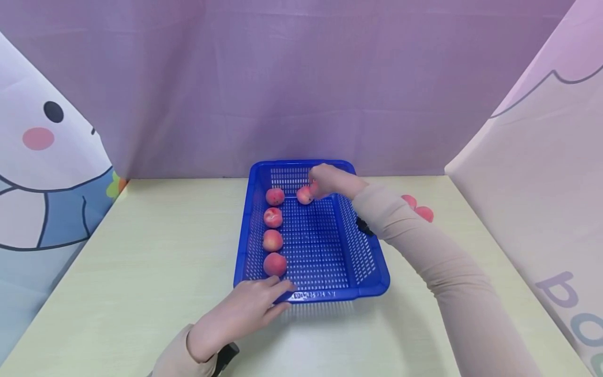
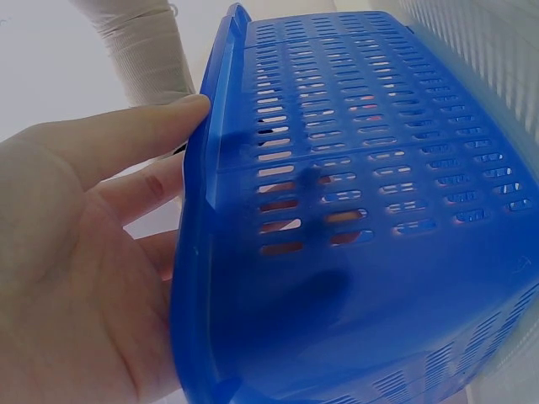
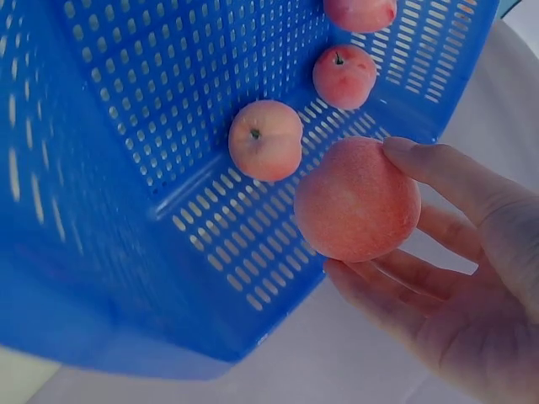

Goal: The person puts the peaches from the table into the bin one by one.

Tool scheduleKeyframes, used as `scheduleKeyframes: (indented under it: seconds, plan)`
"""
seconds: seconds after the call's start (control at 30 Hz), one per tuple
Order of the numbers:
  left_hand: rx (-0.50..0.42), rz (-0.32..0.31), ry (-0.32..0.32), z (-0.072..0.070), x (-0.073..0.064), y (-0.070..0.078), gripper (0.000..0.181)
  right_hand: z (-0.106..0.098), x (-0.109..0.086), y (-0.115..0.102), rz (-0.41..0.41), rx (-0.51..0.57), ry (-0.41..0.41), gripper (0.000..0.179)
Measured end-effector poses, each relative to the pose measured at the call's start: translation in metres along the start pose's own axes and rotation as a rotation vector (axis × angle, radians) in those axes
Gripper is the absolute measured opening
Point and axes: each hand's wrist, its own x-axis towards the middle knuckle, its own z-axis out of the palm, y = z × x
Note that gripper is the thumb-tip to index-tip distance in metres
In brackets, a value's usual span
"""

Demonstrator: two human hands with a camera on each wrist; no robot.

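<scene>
A blue plastic basket [image 1: 382, 272] with slotted walls stands on the table. Several peaches [image 1: 272, 240] line its left side, and one more peach [image 1: 304, 195] lies near the back wall. My right hand [image 1: 333, 180] is over the basket's far end, pinching a reddish peach [image 3: 358, 202] between thumb and fingers; in the right wrist view it hangs just above the peach [image 3: 266, 140] by the back wall. At the near left corner, my left hand [image 1: 245, 309] grips the basket's rim [image 2: 195, 219], thumb outside and fingers over the inside.
Two peaches [image 1: 424, 213] sit on the pale table [image 1: 179, 235] to the right of the basket, partly behind my right sleeve [image 1: 433, 251]. A purple cloth [image 1: 301, 89] hangs behind, and printed cloths stand at both sides.
</scene>
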Motion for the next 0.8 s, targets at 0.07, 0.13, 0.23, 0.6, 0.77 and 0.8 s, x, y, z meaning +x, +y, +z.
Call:
scheduleKeyframes:
  seconds: [0.07,0.13,0.23,0.6,0.77,0.8]
  plan:
    - [-0.001,-0.001,-0.004,0.000,0.000,0.000,0.016,0.002,0.001,-0.001,0.008,0.016,-0.009,0.018]
    - [0.000,-0.003,-0.009,0.000,0.000,0.001,0.016,0.004,0.002,-0.002,0.012,0.040,-0.015,0.025]
    - [0.001,-0.005,-0.011,0.000,0.001,0.001,0.017,0.007,0.002,-0.003,0.007,0.038,-0.013,0.030]
    - [0.001,0.002,-0.005,0.000,0.001,0.001,0.017,0.024,0.012,-0.003,-0.003,0.063,0.000,0.015]
    - [0.003,0.011,0.006,0.001,0.001,0.000,0.017,0.034,0.016,-0.004,0.013,0.109,-0.007,0.012]
    - [0.003,0.012,0.008,0.001,0.001,0.000,0.017,0.036,0.017,-0.004,0.007,0.111,-0.007,0.008]
